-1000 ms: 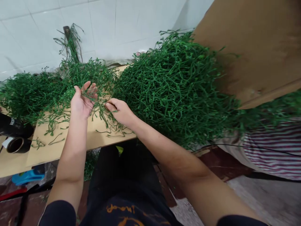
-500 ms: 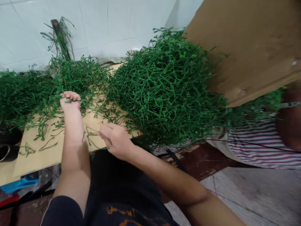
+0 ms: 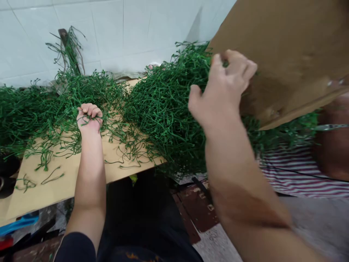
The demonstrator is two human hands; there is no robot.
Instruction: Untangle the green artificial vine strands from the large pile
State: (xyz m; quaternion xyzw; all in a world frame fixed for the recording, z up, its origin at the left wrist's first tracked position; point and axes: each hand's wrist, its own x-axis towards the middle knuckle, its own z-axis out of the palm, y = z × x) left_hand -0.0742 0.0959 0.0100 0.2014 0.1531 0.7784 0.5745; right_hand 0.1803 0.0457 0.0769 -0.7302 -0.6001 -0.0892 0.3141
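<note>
My left hand, palm up with curled fingers, holds a few thin green plastic stems above the board. Loose stems are scattered on the board around it. My right hand is raised over the right side of a large heap of green artificial stems, in front of a cardboard sheet. Its thumb and fingers are spread, and I see nothing held in it. It hides part of the heap behind it.
Another pile of green stems lies at the left, beside an upright stick near the tiled wall. At the right, a person in striped clothing sits behind the cardboard. A blue object lies below the board at lower left.
My right hand has moved from low over the board up and right to the heap, and its fingers have spread. My left hand stays curled around its stems, slightly farther right.
</note>
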